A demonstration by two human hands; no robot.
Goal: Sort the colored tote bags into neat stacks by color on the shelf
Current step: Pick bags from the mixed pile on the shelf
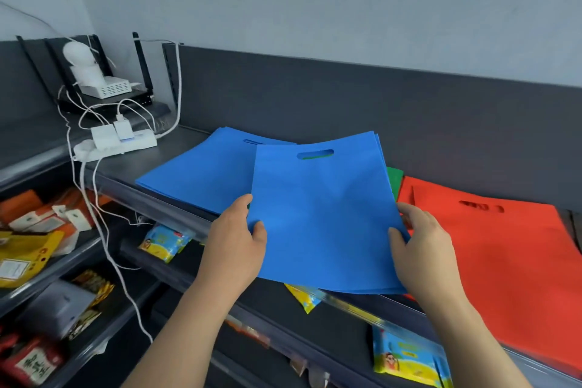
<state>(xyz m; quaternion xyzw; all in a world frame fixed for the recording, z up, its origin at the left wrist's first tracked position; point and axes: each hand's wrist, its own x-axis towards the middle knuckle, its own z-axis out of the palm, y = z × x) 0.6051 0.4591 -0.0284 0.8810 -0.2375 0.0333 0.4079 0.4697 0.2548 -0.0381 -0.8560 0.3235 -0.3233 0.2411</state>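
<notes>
A person's left hand [236, 239] and right hand [422, 249] each pinch-grip opposite edges of seemingly light, floppy blue tote bags [321, 214], the blue stack [201, 173] at ten o'clock.

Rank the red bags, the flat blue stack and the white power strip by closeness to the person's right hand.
From the right hand, gripping the lifted blue bags:
1. Red bags, just right of it.
2. Flat blue stack, leftward on the shelf.
3. White power strip, far left.
</notes>
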